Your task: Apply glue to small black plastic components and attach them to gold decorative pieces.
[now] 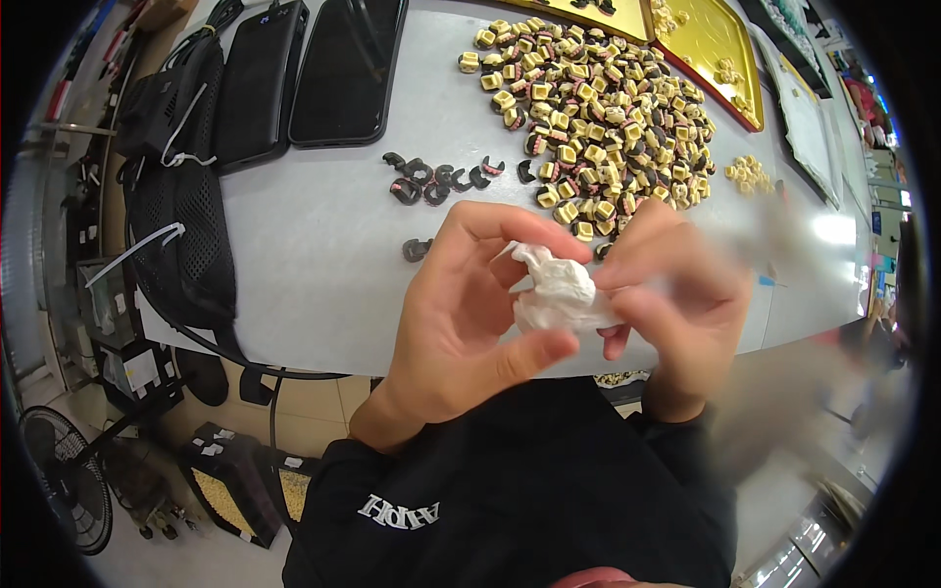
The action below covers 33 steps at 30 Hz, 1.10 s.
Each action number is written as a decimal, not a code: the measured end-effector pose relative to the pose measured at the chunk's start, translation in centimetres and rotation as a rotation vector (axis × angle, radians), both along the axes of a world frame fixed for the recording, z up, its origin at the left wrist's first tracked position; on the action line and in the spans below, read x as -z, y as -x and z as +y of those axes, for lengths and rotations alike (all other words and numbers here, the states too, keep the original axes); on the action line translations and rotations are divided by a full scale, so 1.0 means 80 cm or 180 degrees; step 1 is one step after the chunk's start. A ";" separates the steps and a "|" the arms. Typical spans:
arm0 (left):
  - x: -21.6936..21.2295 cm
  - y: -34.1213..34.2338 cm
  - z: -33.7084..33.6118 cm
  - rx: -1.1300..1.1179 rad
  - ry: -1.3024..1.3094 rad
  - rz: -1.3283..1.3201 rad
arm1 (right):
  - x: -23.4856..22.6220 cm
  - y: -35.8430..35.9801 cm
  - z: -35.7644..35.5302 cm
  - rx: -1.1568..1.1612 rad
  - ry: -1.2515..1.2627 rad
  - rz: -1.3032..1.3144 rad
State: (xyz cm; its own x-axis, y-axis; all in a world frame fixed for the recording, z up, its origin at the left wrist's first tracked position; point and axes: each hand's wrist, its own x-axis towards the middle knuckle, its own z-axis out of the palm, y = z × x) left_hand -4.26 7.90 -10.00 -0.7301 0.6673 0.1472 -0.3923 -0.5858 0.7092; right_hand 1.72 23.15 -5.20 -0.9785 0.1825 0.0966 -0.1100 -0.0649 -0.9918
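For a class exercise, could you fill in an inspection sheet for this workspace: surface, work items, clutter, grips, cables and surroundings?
Surface: pale grey table, bearing loose pieces and devices.
Work items: crumpled white bundle, contents unclear; large pile of yellow-and-black pieces; small dark pieces left of it.
Clutter: black phone, black slab-shaped device and black mesh bag at left; gold tray with small yellow pieces at upper right.
Left grip: curled around the bundle.
Right grip: blurred, fingers at the bundle's right side; exact hold unclear.
Cables: black cable along the near left table edge.
Surroundings: tiled floor; black fan at lower left.
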 end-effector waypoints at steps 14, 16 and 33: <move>0.012 0.006 -0.007 -0.0163 -0.0281 -0.0455 | 0.011 0.008 0.003 -0.0013 -0.2121 0.1100; 0.010 0.004 -0.005 -0.0298 -0.0230 -0.0359 | 0.013 0.007 0.002 0.0012 -0.2024 0.1264; 0.009 -0.006 -0.001 -0.1043 0.0219 0.0267 | 0.017 0.010 0.000 0.0018 -0.1024 0.1056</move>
State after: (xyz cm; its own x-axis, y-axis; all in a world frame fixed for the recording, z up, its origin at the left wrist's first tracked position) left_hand -3.77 7.85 -10.75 -0.8945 0.4098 0.1788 -0.1299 -0.6208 0.7731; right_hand 0.95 23.16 -6.56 -0.8842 0.0970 0.4570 -0.4244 0.2421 -0.8725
